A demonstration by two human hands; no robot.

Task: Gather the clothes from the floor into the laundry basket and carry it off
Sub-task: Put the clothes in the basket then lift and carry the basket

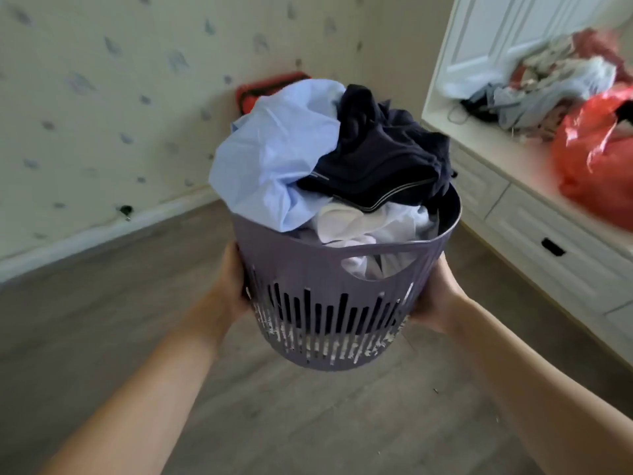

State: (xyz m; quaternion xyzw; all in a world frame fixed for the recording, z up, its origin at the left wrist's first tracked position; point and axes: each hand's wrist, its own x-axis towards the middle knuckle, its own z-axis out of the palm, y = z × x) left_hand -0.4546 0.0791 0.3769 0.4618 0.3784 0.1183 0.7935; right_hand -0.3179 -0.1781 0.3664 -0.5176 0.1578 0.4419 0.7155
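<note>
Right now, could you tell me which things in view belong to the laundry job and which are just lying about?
Job: purple laundry basket, light blue shirt, dark navy garment, white clothes, left hand, right hand.

Lying about: red plastic bag, clothes heap on the cabinet, red item behind the basket.

Basket (329, 269): matt purple plastic, scuffed low. Clothes (308, 159): soft crumpled cloth. Red bag (596, 159), right: glossy plastic. Floor (102, 320): matt wood-look.

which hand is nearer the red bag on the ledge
Right. The right hand grips the basket on the side facing the red bag; the left hand holds the far side.
</note>
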